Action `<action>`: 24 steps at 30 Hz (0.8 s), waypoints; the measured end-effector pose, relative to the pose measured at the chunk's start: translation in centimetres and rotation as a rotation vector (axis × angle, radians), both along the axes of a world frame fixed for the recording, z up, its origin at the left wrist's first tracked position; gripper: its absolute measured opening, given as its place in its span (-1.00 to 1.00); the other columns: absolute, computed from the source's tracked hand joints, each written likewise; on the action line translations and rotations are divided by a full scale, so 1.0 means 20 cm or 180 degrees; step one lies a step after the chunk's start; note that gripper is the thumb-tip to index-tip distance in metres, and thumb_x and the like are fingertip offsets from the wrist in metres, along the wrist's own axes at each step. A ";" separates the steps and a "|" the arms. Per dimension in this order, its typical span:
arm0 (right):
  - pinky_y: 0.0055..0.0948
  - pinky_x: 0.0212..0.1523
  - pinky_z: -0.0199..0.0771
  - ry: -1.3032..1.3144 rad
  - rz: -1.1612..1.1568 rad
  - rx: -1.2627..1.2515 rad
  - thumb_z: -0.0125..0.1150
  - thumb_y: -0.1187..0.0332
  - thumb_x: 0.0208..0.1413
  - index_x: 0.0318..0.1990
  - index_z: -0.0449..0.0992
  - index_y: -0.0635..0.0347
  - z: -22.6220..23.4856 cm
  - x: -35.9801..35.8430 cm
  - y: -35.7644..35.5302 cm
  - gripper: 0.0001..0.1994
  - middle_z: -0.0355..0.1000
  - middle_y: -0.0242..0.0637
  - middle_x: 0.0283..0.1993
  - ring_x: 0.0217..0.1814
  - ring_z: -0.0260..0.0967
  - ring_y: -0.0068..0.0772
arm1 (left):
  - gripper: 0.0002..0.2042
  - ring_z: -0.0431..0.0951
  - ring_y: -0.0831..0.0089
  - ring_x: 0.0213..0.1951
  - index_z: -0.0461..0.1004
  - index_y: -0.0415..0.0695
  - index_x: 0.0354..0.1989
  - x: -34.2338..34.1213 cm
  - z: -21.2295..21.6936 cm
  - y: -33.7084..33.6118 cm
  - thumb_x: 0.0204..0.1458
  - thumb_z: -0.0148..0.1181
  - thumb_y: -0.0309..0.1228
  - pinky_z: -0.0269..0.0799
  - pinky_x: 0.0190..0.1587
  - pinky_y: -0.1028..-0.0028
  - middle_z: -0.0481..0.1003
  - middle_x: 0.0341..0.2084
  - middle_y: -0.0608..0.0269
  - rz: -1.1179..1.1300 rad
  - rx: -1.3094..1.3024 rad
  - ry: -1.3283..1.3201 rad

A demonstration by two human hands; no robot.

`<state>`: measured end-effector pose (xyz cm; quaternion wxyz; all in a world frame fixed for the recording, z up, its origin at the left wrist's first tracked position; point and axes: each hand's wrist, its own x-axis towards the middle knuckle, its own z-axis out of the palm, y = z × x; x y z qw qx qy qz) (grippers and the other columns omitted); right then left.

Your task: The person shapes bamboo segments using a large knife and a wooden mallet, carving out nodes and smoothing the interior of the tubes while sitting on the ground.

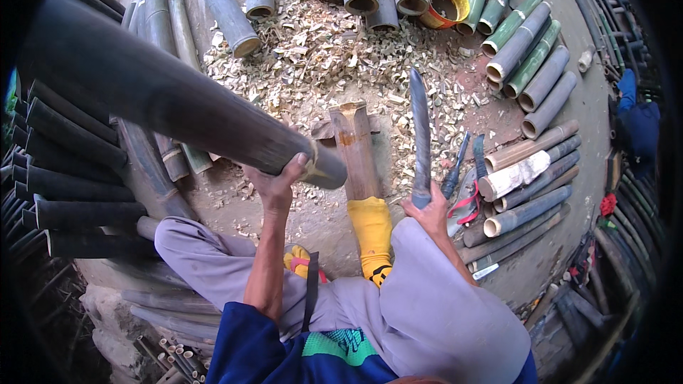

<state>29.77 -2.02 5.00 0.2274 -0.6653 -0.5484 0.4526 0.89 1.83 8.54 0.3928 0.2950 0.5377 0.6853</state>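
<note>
My left hand (279,179) is wrapped round a thick dark bamboo pole (192,103) close to its near end. The pole is raised and slants away to the upper left. In my right hand (432,213) is a machete (420,124), its long grey blade pointing up and away from me, beside my right knee. The blade stays apart from the pole. Between my legs lies a split brown bamboo piece (356,149), its near end against a yellow cloth wrap (370,235). The pole's near tip hangs just left of this piece.
Pale wood chips (284,64) cover the ground ahead. Cut bamboo tubes (526,64) ring the area, with dark poles (78,178) stacked at left. A yellow bucket (462,1) stands at the back. A pointed tool (455,171) lies right of the machete. Another person (638,124) is at far right.
</note>
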 end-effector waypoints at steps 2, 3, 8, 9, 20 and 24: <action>-0.36 -0.39 0.43 0.0439 -0.0058 0.0007 0.40 0.39 -0.20 -0.25 0.40 0.24 -0.02 -0.12 0.07 -0.66 0.47 -0.26 -0.44 -0.44 0.42 -0.44 | -0.36 0.49 0.27 -0.08 0.24 -0.30 0.05 0.02 0.08 0.05 -0.31 0.35 -0.59 0.45 0.02 0.31 0.42 -0.13 0.08 -0.0265 0.0154 -0.0079; -0.36 -0.36 0.45 0.0781 -0.0148 0.0036 0.40 0.39 -0.20 -0.23 0.41 0.24 -0.03 -0.20 0.10 -0.65 0.47 -0.26 -0.44 -0.41 0.44 -0.44 | -0.34 0.46 0.24 -0.02 0.22 -0.30 0.08 0.03 0.10 0.06 -0.31 0.35 -0.61 0.43 0.06 0.29 0.39 -0.09 0.05 -0.0358 0.0143 -0.0024; -0.36 -0.30 0.48 0.1079 0.0007 0.0590 0.37 0.42 -0.19 -0.19 0.42 0.24 -0.09 -0.42 0.28 -0.64 0.49 -0.22 -0.39 -0.33 0.50 -0.38 | -0.16 0.31 0.21 0.15 0.05 -0.18 0.22 0.09 0.04 -0.01 -0.33 0.38 -0.61 0.27 0.19 0.20 0.31 0.03 0.09 -0.0636 0.0063 0.0708; -0.36 -0.31 0.49 0.0867 0.0142 0.0618 0.36 0.42 -0.19 -0.19 0.42 0.24 -0.09 -0.42 0.31 -0.65 0.49 -0.20 -0.38 -0.33 0.51 -0.36 | -0.15 0.30 0.22 0.15 0.05 -0.17 0.21 0.09 0.02 -0.02 -0.34 0.39 -0.60 0.24 0.20 0.21 0.30 0.04 0.10 -0.0679 0.0038 0.0861; -0.48 -0.18 0.49 0.0608 0.0528 0.0330 0.36 0.48 -0.17 0.06 0.43 0.19 -0.18 -0.38 0.42 -0.48 0.53 -0.21 -0.18 -0.19 0.51 -0.48 | -0.18 0.19 0.35 0.20 0.04 -0.09 0.18 0.09 0.06 -0.05 -0.29 0.39 -0.27 -0.07 0.30 0.30 0.30 0.08 0.23 -0.1200 -0.0798 0.3574; -0.49 -0.18 0.49 0.0665 0.0537 0.0224 0.36 0.48 -0.17 0.05 0.44 0.20 -0.18 -0.40 0.44 -0.49 0.54 -0.21 -0.19 -0.21 0.51 -0.49 | -0.20 0.24 0.27 0.19 0.04 -0.10 0.13 0.11 -0.06 -0.03 -0.29 0.42 -0.28 0.02 0.29 0.24 0.30 0.01 0.20 -0.0881 -0.0048 0.2310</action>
